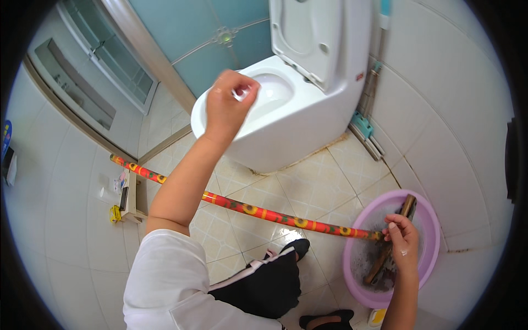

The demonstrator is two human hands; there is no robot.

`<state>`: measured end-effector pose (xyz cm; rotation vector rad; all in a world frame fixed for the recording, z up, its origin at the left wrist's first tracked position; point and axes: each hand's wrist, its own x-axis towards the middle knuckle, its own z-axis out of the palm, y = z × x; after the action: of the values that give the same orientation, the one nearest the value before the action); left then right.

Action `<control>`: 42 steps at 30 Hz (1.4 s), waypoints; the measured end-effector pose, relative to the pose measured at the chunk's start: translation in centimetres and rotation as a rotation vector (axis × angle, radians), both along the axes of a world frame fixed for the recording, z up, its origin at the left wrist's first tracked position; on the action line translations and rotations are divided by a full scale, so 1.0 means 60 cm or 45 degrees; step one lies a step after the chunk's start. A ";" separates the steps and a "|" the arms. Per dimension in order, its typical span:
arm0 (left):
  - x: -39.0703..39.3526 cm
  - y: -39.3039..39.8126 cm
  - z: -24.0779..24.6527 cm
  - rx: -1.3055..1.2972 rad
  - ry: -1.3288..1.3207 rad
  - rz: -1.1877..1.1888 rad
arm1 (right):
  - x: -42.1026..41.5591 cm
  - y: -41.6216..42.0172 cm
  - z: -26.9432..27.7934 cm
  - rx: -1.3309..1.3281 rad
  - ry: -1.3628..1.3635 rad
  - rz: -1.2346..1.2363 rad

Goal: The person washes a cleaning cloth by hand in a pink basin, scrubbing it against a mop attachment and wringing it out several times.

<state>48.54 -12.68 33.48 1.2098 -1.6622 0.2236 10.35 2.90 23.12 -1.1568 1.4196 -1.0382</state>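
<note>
A long red pole with a sunflower print (264,212) slants across the view above the tiled floor, passing behind my left forearm. My right hand (402,239) pinches its right end with thumb and fingers, over the pink plastic basin (350,264). Raised in front of the toilet bowl (272,93), my left hand (233,97) is blurred, its fingers curled into a loose ring. Whether anything small is inside that curl cannot be made out. In the basin, a brown stick (377,266) leans among dark wet cloth and sudsy water.
The white toilet (284,152) stands ahead with its lid up. A teal squeegee-like mop head (363,126) leans at the right wall. A small wooden stool (131,198) holding items sits by the left wall. A yellow-and-white object (376,317) lies below the basin.
</note>
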 end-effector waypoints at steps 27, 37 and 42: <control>-0.339 -0.062 -0.169 1.881 0.491 -1.366 | -0.232 0.083 -0.152 0.307 -0.063 -0.609; -0.796 0.155 -0.454 1.309 -0.891 -1.632 | -0.325 0.167 -0.484 0.484 0.502 -1.366; -0.851 0.224 -0.587 0.686 -1.259 -1.132 | -0.275 0.148 -0.511 0.699 0.420 -1.520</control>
<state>-2.53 0.78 -1.77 0.5754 -3.1057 -0.2570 -6.15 11.80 -7.53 0.0345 2.5542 -1.0897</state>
